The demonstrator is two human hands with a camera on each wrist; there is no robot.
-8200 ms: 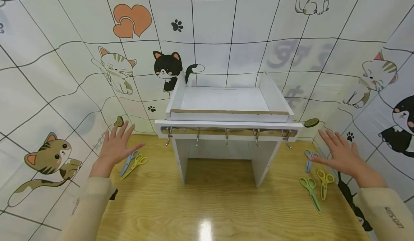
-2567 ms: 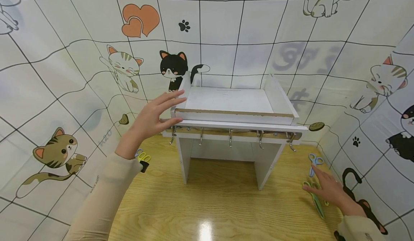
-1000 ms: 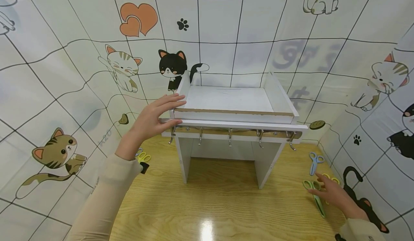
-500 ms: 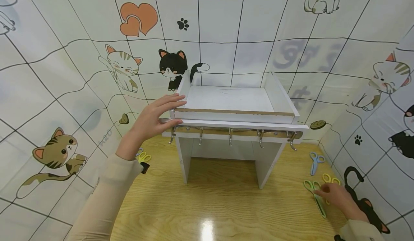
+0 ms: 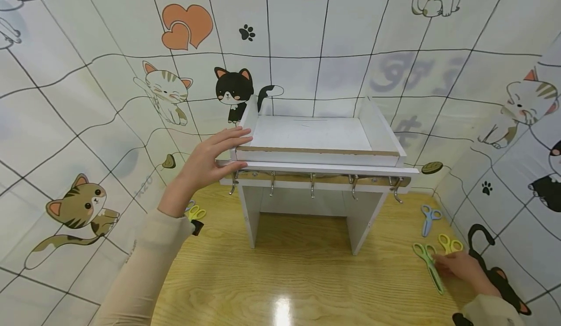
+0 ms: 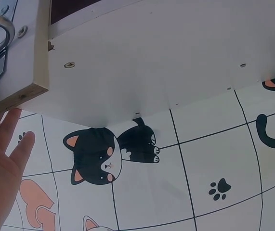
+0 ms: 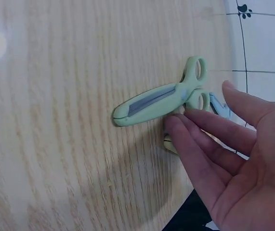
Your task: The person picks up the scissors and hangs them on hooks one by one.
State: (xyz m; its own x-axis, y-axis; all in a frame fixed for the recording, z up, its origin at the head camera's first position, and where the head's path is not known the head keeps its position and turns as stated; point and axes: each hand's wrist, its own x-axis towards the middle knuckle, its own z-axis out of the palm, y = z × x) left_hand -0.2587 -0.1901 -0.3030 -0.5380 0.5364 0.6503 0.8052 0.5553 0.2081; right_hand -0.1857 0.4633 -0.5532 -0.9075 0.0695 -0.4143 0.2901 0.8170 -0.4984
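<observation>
My left hand (image 5: 206, 163) rests on the left end of a white wooden shelf unit (image 5: 320, 159), thumb on its front ledge and fingers along the side wall. In the left wrist view, fingers of that hand (image 6: 2, 166) reach behind the hook rail's end. On the right, my right hand (image 5: 464, 270) is low over the table beside green scissors (image 5: 433, 273). Its fingertips lie close to their handle in the right wrist view, thumb apart; contact is unclear. Yellow scissors (image 5: 450, 244) are partly hidden under this hand. Blue scissors (image 5: 429, 219) lie farther back.
Several metal hooks (image 5: 312, 186) hang from the shelf's front rail. Another pair of yellow scissors (image 5: 196, 212) lies behind the left wrist, with a blue handle (image 5: 190, 203) beside it. Cat-printed sheeting (image 5: 298, 34) encloses the wooden table (image 5: 298, 267) at the back and sides.
The left hand moved from the left side onto the shelf and has stayed there. The right hand came down to the scissors, shifting slightly right of the green pair. The scissors have hardly moved.
</observation>
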